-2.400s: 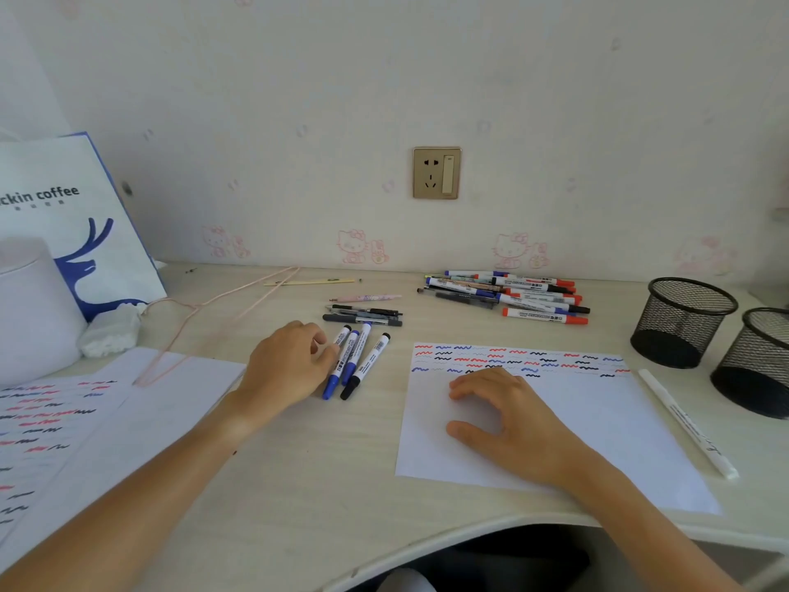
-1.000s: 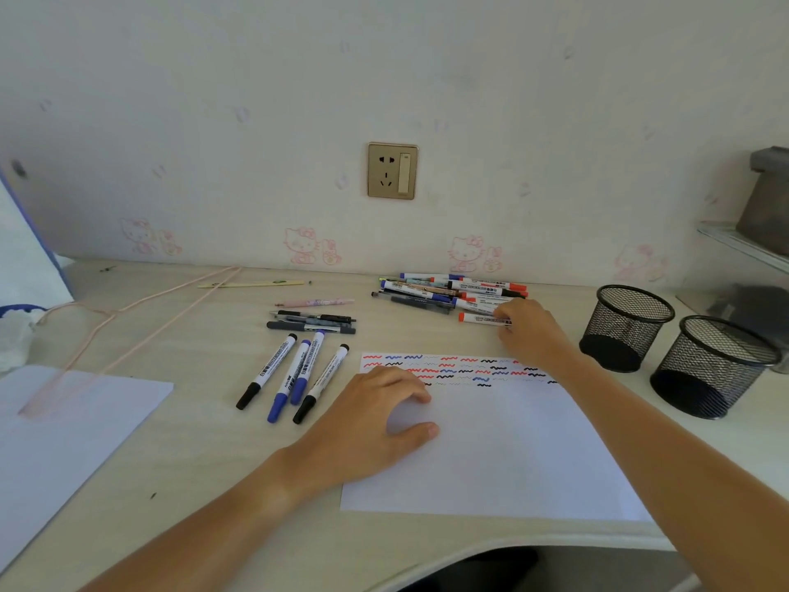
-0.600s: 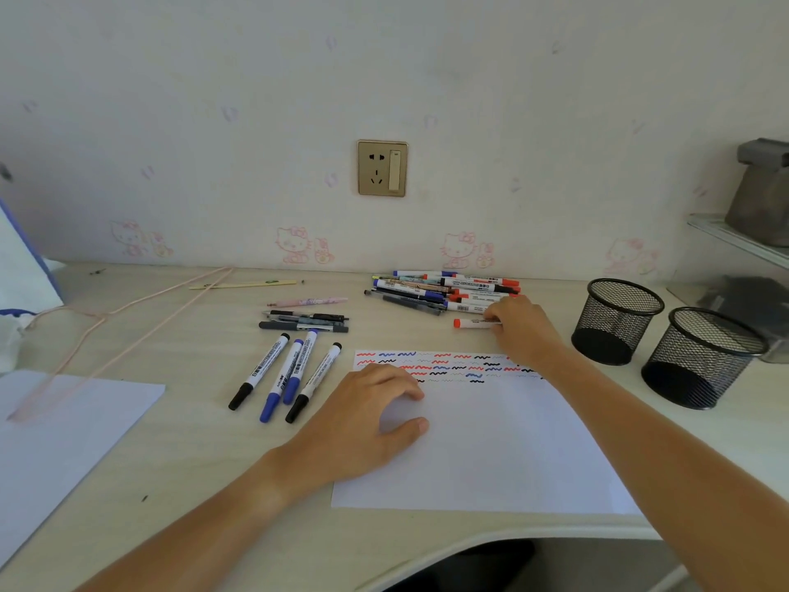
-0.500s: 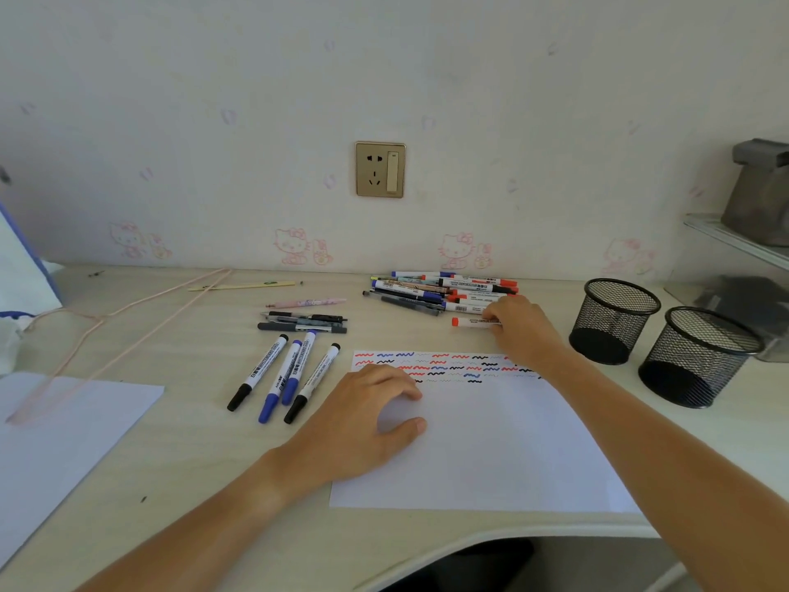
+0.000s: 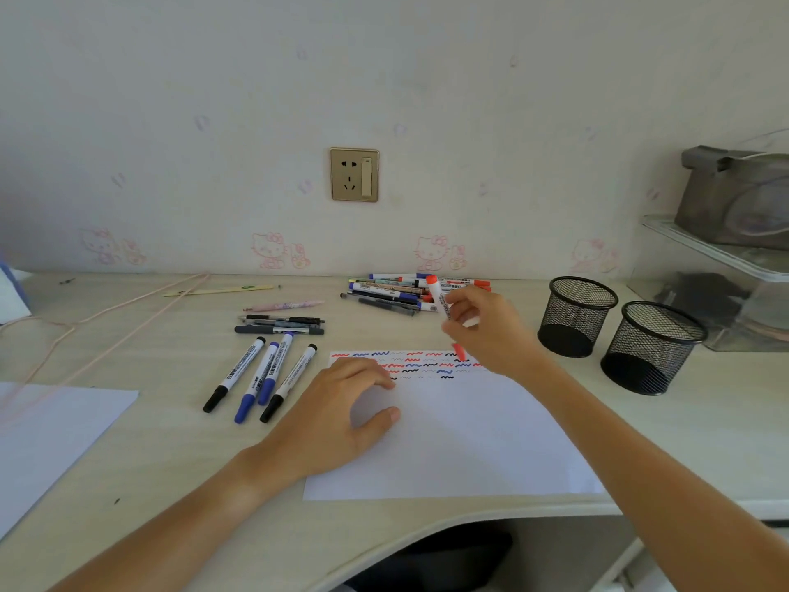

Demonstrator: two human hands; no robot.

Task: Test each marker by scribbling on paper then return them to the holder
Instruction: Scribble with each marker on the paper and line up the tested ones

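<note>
My right hand [image 5: 486, 331] holds a red marker [image 5: 439, 302] lifted off the desk, nearly upright, above the top edge of the white paper [image 5: 461, 437]. The paper carries rows of red, blue and black squiggles along its top. My left hand [image 5: 337, 416] rests flat on the paper's left part, fingers relaxed. A pile of markers and pens [image 5: 397, 290] lies behind the paper by the wall. Several blue and black markers [image 5: 260, 376] lie side by side left of the paper. Two black mesh holders [image 5: 576, 316] [image 5: 651, 348] stand at the right.
A few dark pens [image 5: 281, 326] and a pink pen [image 5: 284, 305] lie behind the left markers. Another white sheet [image 5: 51, 433] covers the desk's left front. A pink cord [image 5: 106, 318] runs across the left. A clear shelf [image 5: 726, 258] stands at far right. A wall socket [image 5: 354, 175] sits above.
My right hand has picked a red marker from the pile's front edge and lifted it towards the paper. My left hand has stayed on the paper.
</note>
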